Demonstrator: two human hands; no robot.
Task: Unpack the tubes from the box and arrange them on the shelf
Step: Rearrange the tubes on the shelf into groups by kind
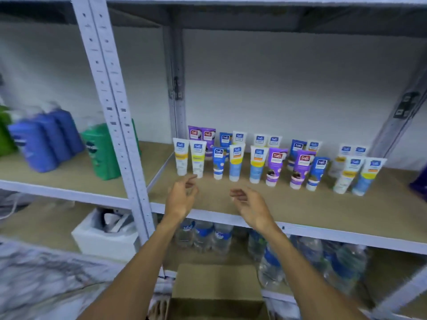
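Hovering over the front edge of the shelf (pixel 300 211): left hand (pixel 181 197) and right hand (pixel 250 203), both empty. Grip on each: fingers loosely curled and apart, clamped on nothing. The tubes (pixel 235 162) stand cap-down on the shelf in two rough rows, front and back, mostly in pairs. White, blue and purple are mixed, labels facing out. The left hand's fingertips sit just in front of the white pair at the left end of the front row; can't tell if they touch. The right hand is short of the row, palm turned inward. The box (pixel 217 285) sits low, below the hands, top open, inside too dark to read. Left bay: blue bottles (pixel 44 139) and green bottle (pixel 101 151), blurred. Lower level: water bottles (pixel 203 234), with a white foam box (pixel 104 241) to their left.
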